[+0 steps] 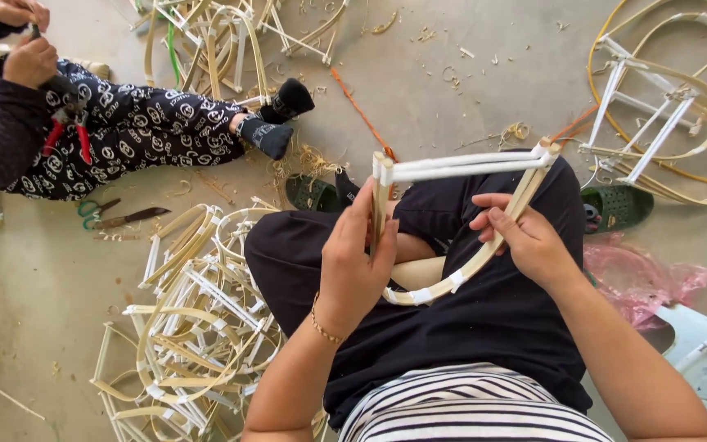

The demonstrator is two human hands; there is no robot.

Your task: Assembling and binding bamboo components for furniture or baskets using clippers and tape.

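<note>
I hold a bamboo frame (460,166) over my lap: a curved strip of split bamboo closed by straight white-wrapped bars, with white tape at the joints. My left hand (355,263) grips the frame's left upright side. My right hand (525,237) clasps the curved strip on the right, just below the top right corner. My legs in dark trousers lie under the frame.
A heap of finished bamboo frames (198,327) lies at my left on the concrete floor, more frames (664,106) at the far right and top. Another seated person (124,123) at upper left handles a tool; scissors (116,214) lie nearby. Green sandals (615,206), pink plastic bag (640,278).
</note>
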